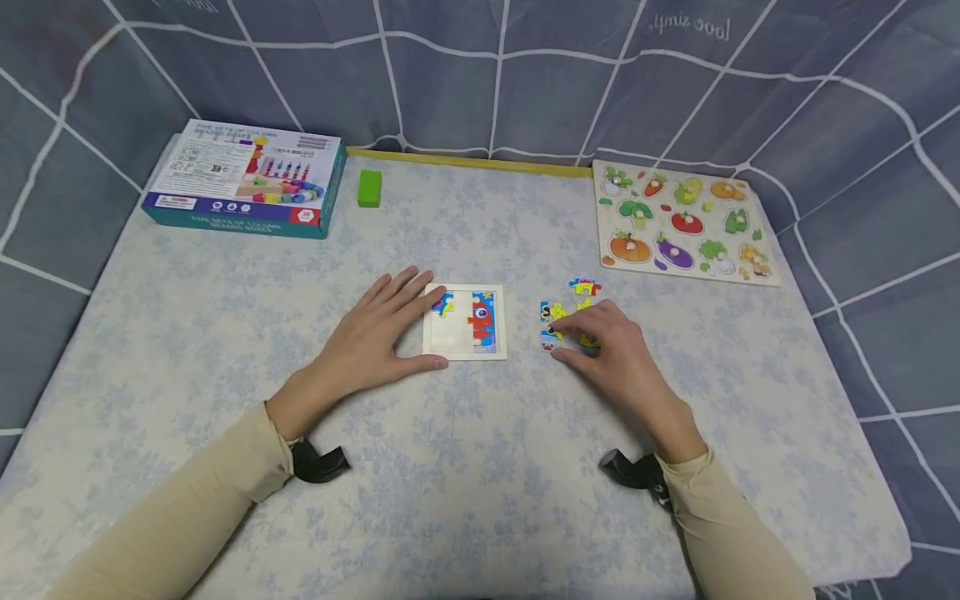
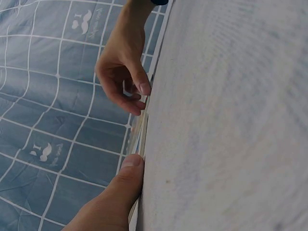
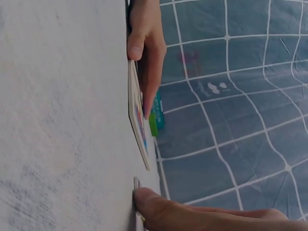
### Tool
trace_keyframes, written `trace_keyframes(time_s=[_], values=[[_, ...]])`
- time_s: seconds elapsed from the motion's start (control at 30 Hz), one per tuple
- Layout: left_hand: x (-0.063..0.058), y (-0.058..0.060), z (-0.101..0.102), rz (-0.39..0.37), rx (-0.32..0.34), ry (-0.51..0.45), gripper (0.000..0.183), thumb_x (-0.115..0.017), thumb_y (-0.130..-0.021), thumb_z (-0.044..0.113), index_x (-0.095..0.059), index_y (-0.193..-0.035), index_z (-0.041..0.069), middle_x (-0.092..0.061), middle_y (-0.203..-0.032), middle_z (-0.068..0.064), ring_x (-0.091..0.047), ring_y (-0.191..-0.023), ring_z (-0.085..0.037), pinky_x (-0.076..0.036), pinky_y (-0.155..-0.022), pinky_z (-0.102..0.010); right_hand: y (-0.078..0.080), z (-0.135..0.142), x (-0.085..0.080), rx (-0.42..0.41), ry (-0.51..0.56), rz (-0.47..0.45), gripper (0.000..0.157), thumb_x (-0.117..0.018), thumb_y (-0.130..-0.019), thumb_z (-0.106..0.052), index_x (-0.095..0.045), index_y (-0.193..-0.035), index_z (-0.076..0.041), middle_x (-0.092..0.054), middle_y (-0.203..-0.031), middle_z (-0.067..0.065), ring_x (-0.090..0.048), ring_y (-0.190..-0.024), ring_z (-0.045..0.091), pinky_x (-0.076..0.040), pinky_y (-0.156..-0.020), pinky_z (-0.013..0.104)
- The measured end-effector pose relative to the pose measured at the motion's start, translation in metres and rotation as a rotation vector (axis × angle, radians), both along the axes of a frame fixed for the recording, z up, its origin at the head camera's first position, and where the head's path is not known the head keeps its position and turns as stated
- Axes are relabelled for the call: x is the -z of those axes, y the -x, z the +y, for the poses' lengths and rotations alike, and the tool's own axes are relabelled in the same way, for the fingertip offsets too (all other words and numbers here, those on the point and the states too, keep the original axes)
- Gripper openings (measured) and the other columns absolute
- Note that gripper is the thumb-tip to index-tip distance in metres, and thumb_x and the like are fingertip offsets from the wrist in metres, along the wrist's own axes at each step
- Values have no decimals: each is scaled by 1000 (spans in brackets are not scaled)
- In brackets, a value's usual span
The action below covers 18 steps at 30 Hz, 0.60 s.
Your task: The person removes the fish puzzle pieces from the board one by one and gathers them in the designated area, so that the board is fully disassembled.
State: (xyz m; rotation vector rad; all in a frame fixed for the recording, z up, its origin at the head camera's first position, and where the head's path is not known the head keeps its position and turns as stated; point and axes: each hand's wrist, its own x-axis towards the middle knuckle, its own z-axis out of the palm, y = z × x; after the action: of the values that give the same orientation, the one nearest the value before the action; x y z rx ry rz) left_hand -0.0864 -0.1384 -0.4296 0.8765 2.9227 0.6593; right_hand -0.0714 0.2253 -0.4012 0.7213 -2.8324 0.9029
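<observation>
A square wooden puzzle tray [image 1: 452, 343] lies mid-table, with a red fish section on its right side and a blue-yellow piece at its upper left. My left hand [image 1: 382, 333] steadies the tray's left side, fingers spread and straight; its thumb [image 2: 126, 180] touches the near edge. Right of the tray, my right hand [image 1: 618, 346] pinches a blue and yellow jigsaw piece [image 1: 547, 340] between thumb and fingertips, low over the table. More yellow pieces lie partly hidden under that hand. One loose jigsaw piece [image 1: 585, 287] with red and yellow parts lies just beyond it.
A boxed bead set [image 1: 247, 179] sits at the back left, with a green block [image 1: 369, 189] beside it. A vegetable peg board [image 1: 686, 221] lies at the back right. Grid-patterned cloth [image 1: 450, 83] hangs behind the flowered tablecloth [image 1: 480, 467].
</observation>
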Motion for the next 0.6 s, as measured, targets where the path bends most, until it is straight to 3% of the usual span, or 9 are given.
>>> trace_keyframes(time_s=[0.6], values=[[0,1,-1,13,8,-5,103,-76,-85,67,-35,-167,19,-29,-174,-8,-17,-164,-31,-10,-135,-49,2,4,-1,-8,-28,-6,27,-91,-83,-17,-81,-107,-9,-75,-103,7,-60,-102,24,-53,-86,45]])
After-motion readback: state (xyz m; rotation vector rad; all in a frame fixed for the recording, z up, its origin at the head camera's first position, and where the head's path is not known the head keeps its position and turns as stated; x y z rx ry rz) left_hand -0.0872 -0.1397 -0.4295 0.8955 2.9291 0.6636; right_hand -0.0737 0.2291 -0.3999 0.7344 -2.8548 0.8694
